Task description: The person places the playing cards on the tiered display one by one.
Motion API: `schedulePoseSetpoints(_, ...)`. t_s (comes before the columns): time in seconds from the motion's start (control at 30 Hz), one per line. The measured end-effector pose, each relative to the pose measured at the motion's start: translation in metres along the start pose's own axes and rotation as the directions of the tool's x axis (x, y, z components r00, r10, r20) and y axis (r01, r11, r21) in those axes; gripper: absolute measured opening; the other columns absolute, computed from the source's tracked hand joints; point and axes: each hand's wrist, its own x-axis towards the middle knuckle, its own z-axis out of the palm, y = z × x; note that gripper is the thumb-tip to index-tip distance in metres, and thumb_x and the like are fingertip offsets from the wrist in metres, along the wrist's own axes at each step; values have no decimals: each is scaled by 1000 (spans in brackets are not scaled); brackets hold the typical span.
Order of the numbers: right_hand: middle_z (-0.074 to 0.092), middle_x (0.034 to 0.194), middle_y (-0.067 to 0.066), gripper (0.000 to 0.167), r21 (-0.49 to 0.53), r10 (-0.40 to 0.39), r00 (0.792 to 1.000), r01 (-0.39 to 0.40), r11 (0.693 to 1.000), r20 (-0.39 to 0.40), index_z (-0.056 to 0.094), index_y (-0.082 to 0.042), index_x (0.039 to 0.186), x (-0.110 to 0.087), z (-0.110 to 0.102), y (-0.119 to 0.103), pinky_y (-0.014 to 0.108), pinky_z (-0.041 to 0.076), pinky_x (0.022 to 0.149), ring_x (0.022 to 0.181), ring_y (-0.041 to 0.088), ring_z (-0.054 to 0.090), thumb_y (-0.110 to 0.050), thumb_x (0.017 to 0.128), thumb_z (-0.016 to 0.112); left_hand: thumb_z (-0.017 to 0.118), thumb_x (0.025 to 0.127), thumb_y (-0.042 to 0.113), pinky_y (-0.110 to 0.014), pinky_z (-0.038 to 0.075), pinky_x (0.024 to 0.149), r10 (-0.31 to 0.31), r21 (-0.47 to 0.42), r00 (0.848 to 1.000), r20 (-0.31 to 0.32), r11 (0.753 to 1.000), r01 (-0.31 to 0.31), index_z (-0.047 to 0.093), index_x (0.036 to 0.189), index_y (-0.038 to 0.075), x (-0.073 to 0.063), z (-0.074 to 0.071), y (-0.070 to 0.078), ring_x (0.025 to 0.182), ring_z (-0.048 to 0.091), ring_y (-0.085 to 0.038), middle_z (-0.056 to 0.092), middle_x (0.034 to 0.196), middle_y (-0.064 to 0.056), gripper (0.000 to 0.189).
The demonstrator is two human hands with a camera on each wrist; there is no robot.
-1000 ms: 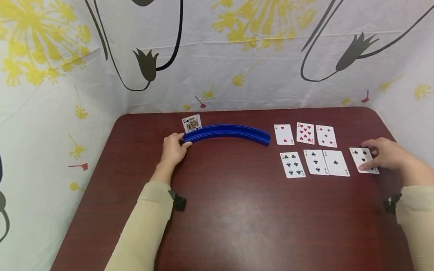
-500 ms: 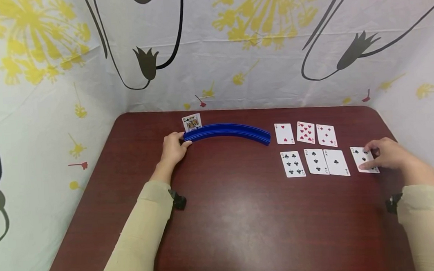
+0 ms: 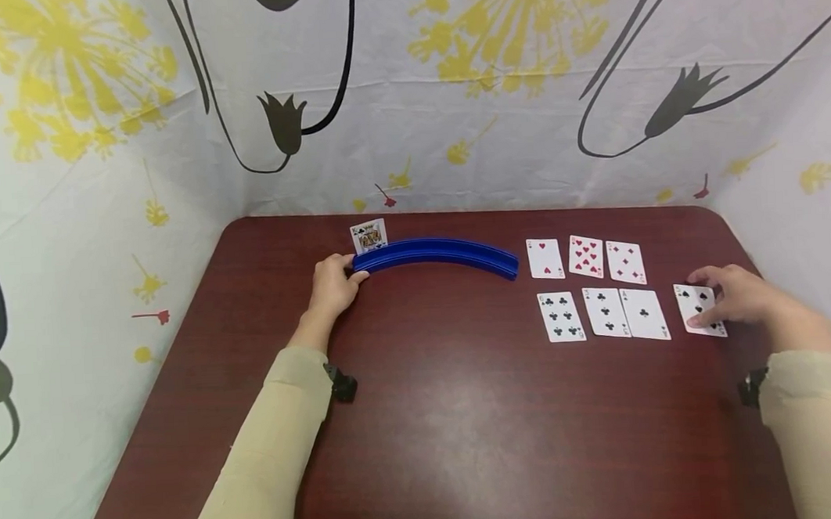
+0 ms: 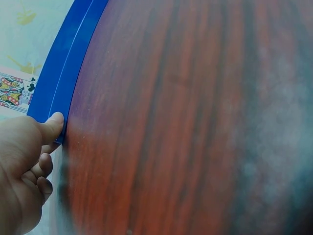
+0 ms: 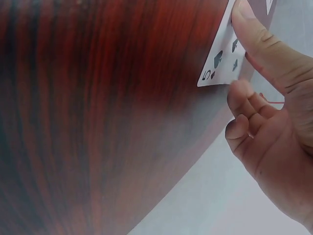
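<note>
My left hand [image 3: 332, 286] grips the left end of a curved blue playing card holder [image 3: 432, 251], thumb on its front face in the left wrist view. A king of clubs [image 3: 368, 235] stands tilted in the holder's groove near that end. At the table's right side, my right hand [image 3: 742, 296] holds a five of spades [image 3: 690, 300] by its edges, with the card lying face up at the table. In the right wrist view the thumb [image 5: 264, 41] lies along one edge of the card and the other fingers are curled; the index finger is mostly hidden.
A back row holds a two of hearts [image 3: 545, 259], a many-pip heart card [image 3: 586, 257] and a five of diamonds [image 3: 626, 262]. In front lie a six of clubs [image 3: 561, 317], a three of clubs [image 3: 606, 312] and an ace of clubs [image 3: 645, 322]. Patterned cloth [image 3: 509, 153] surrounds the dark red table [image 3: 466, 414].
The five of spades has shifted very slightly right under my right hand, whose fingers have adjusted at its edge. My left hand, the card holder and the king stay put.
</note>
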Motion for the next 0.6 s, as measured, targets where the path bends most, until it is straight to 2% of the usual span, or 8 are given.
schedulePoseSetpoints(0.13,56,103,37,86,-39,16,999,-17,999,-29,55,21,118,-3,0,0,54,42,82,98,47,50,-28,61,97,69,98,21,-46,50,101,0,-5,1000,0,1000,0,63,137,0,0,1,0,115,61,-32,65,122,-19,44)
schedulePoseSetpoints(0.27,56,100,36,82,-35,48,995,-51,998,-84,56,21,111,-6,1,0,58,39,83,100,51,44,-29,59,97,69,98,20,-46,49,102,6,-3,1000,-3,1000,-6,62,137,-1,0,1,0,116,60,-33,65,123,-20,44)
schedulePoseSetpoints(0.37,55,105,40,87,0,74,992,-75,997,-98,52,21,115,-9,2,1,62,40,85,102,53,45,-31,61,97,69,98,20,-46,49,102,13,-1,1000,-4,1000,-13,62,137,-2,1,0,0,116,61,-33,65,122,-20,45)
schedulePoseSetpoints(0.47,55,111,41,88,30,85,991,-82,996,-104,48,19,120,-10,4,2,60,43,83,99,52,51,-30,65,96,70,98,19,-45,50,101,16,-2,1000,-7,1000,-16,62,136,-2,0,0,0,114,62,-33,66,119,-20,45)
schedulePoseSetpoints(0.6,62,90,28,68,18,57,978,-55,998,-199,54,15,114,-10,5,4,45,45,68,78,37,57,-20,70,92,69,98,20,-45,50,102,10,-1,1000,-2,1000,-10,62,137,-1,0,0,-1,114,61,-33,66,119,-19,45)
